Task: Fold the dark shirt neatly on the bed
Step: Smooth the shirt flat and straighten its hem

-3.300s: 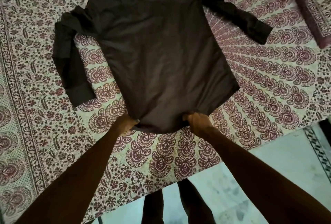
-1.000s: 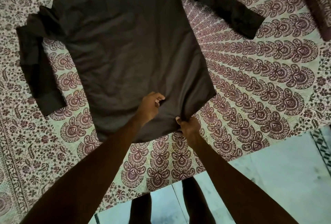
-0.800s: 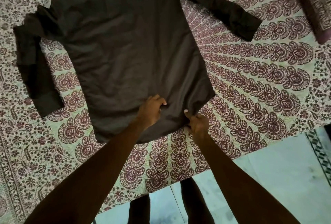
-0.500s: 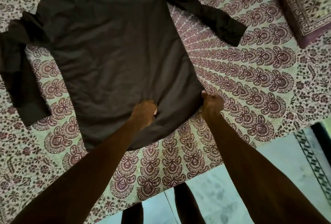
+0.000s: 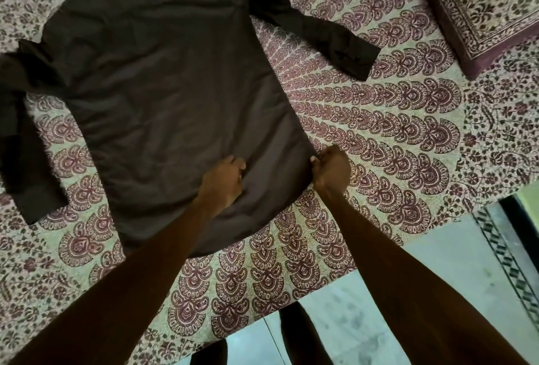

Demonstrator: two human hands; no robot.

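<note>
Nearest the person, below both forearms, the floor [image 5: 455, 253] is showing past the edge of the bed [image 5: 262, 283]. Just beyond that edge, both hands are working at the hem end of the dark shirt [image 5: 175, 87]. The left hand [image 5: 223, 180] is lying on the cloth a little in from the hem, its fingers curling into the fabric and seemingly pinching up a small ridge. Just to its right, the right hand [image 5: 331, 170] is closing in a fist round the shirt's side edge near the lower corner.

Beyond both sets of knuckles the shirt's body is lying spread flat on the bed, faintly creased. Far to the left of the left hand one sleeve [image 5: 26, 166] is trailing bent downward. Beyond the right hand the other sleeve [image 5: 326, 34] is angling outward, and farther right a patterned cushion [image 5: 481, 5] is sitting.

By my judgement the work is only beginning. Laying out and smoothing are nearly done, but no fold is showing, so the sleeves, sides and lengthwise fold are all remaining.
</note>
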